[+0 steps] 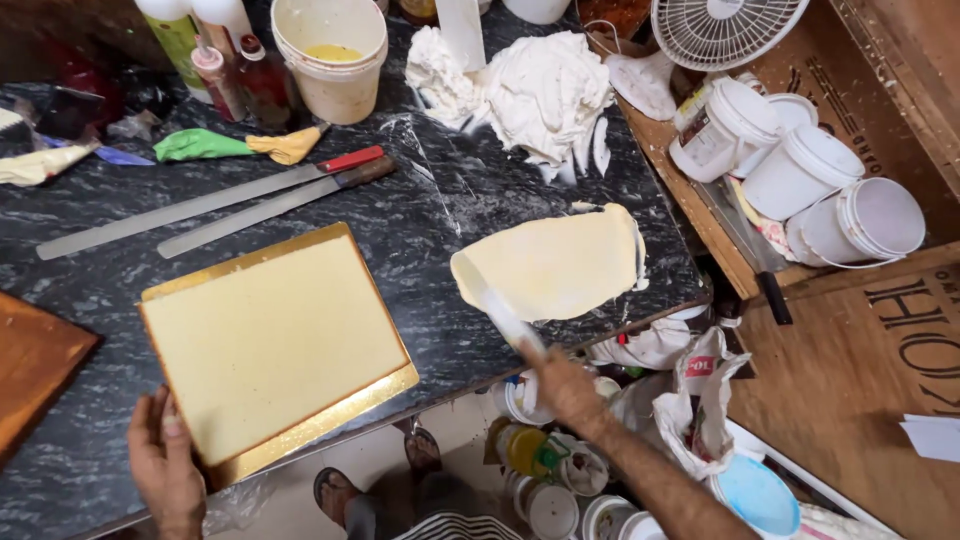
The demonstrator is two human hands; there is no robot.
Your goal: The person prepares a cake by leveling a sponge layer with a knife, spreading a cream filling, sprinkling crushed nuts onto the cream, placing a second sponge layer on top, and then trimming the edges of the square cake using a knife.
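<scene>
We steady the gold cake board [385, 385] at the counter's [80, 290] front edge, left hand [165, 465] flat and open; right hand [565, 385] grips a spatula [490, 300], seemingly lifting a cream-coloured sheet [560, 262] needing careful support.

The left hand [165, 462] is resting on the near corner of a gold board [330, 415] that is carrying a pale cake slab [270, 340] on the dark bench [470, 190]. Right of the slab, the right hand [565, 385] is gripping a white scraper [490, 300], its blade touching a thin yellow sheet [560, 262] lying at the bench edge. Beyond the slab, two long knives [220, 205] are lying side by side, with a bucket [332, 60] and a white cream heap [530, 90] farther back.
</scene>
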